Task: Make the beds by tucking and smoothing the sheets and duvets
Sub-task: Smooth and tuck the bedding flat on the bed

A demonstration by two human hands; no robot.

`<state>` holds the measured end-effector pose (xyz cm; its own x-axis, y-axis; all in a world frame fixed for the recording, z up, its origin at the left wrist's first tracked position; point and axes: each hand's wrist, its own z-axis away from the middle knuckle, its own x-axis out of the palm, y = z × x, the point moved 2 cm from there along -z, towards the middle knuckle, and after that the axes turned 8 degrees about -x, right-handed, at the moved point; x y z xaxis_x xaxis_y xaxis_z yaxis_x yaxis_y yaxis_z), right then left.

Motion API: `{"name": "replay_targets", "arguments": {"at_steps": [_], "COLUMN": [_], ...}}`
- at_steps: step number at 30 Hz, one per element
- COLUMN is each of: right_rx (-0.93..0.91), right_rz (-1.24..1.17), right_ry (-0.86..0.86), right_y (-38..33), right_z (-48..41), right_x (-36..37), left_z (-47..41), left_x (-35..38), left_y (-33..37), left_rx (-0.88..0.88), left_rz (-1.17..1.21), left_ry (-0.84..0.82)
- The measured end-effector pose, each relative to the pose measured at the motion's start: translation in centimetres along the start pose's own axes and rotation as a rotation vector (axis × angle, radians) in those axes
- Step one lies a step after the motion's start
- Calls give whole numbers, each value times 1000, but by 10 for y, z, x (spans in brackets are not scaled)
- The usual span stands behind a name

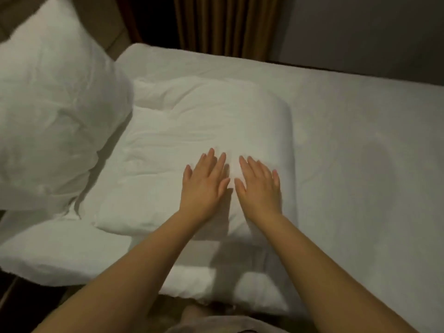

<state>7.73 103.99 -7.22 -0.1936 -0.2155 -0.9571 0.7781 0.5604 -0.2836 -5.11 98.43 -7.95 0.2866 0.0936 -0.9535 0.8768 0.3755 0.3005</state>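
A: So, hands status?
B: Both flat, fingers straight, gripping nothing. Left hand (204, 186) and right hand (259, 186) lie side by side, palms down on the folded duvet (192, 121), thumbs close together
A: Where's the duvet on the bed?
B: Stacked in a thick block just beside the pillow (55, 104), directly under both palms. Its long axis runs away from the person, toward the curtain (225, 25). Bare sheet (360, 140) stretches off to the right
A: Which hand leads?
B: The right one is nearer the block's right edge, so I'd guess it leads any spread toward the bare side while the left pins. Looks like smoothing, early on, since most of the mattress is uncovered
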Motion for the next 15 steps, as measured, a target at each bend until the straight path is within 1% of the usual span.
{"name": "replay_targets", "arguments": {"at_steps": [2,4,7,9,12,14,15], "right_rx": [79,159,357,439,535,603,632], "right_rz": [-91,-222,-530,-639,-714,-736,-767], "right_ry": [-7,14,132,169,186,233,284], "right_y": [25,45,64,66,69,66,66], "right_z": [45,81,128,142,165,171,171], "right_x": [14,32,59,71,97,119,130], "left_z": [18,33,47,45,40,34,29], "left_x": [3,8,23,25,36,40,45], "left_y": [26,46,63,62,70,81,87], "left_rx": [75,167,350,419,625,788,861], "left_rz": [-56,-137,-319,-420,-582,-612,-617], "left_ry": [-22,-101,-221,-228,-270,-277,-263]}}
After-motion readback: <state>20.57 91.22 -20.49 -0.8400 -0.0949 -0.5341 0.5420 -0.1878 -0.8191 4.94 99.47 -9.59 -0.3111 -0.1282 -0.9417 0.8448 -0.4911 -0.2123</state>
